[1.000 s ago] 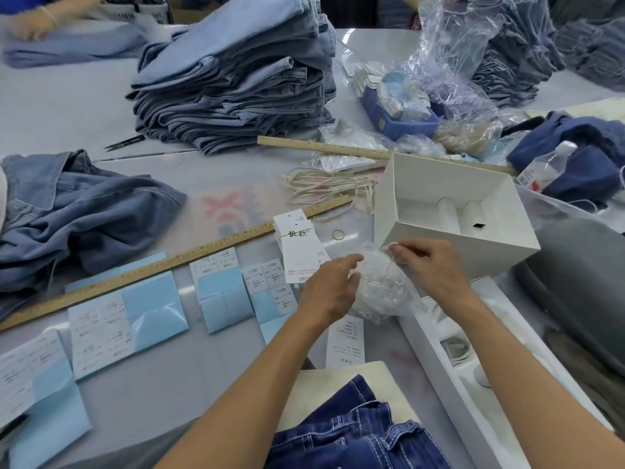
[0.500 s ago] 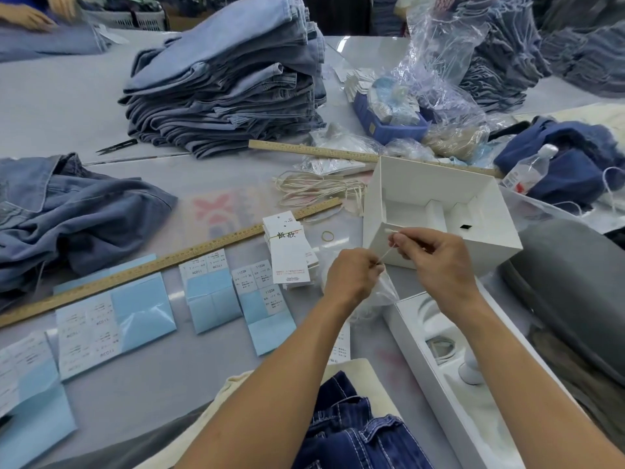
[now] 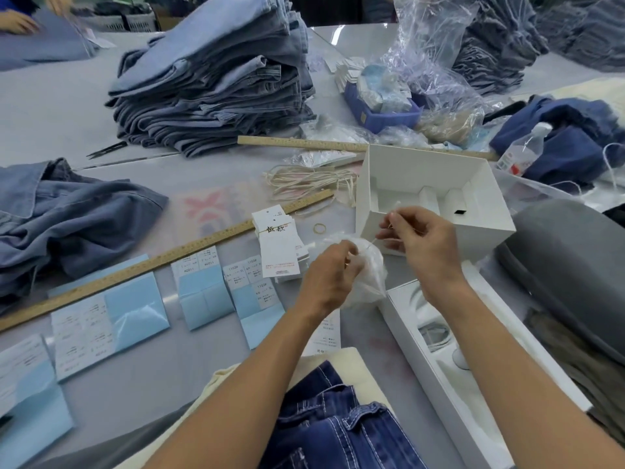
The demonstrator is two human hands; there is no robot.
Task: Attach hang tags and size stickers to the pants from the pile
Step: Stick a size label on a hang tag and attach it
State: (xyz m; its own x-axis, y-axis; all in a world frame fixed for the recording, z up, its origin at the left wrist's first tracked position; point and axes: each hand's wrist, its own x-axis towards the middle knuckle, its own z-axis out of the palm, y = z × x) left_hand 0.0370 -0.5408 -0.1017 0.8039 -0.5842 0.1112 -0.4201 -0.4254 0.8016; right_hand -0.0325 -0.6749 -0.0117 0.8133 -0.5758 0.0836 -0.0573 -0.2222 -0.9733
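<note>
Left hand (image 3: 329, 277): fingers curled, gripping a small clear plastic bag (image 3: 367, 275) near its top, just in front of the hang tags.
Right hand (image 3: 421, 243): thumb and forefinger pinching a thin pale strand (image 3: 372, 241) that runs down and left into the bag; other fingers loosely curled.
Hang tags (image 3: 279, 243): one banded stack, white, lying flat on the table (image 3: 50, 110); long axis running from the far ruler toward the person, printed characters near the far end; number in the stack not countable.
Size stickers (image 3: 203, 286): five blue-backed sheets visible, in a row along the near-left table, white labels on the far halves.
Dark pants (image 3: 338, 424): one pair, at the near edge between the forearms, on a cream cloth; which way the waist points cannot be told.
Pile of pants (image 3: 216, 79): one tall folded stack of light denim, far centre; a second loose heap (image 3: 67, 214) at left.
Rulers: two wooden, one (image 3: 162, 262) slanting from near left to the tags, one (image 3: 355, 145) lying across behind the white box.
White boxes: two, an open one (image 3: 436, 194) beyond the right hand, a long tray (image 3: 422, 350) under the right forearm.
Rubber band (image 3: 320, 227): one, flat, between tags and box.
</note>
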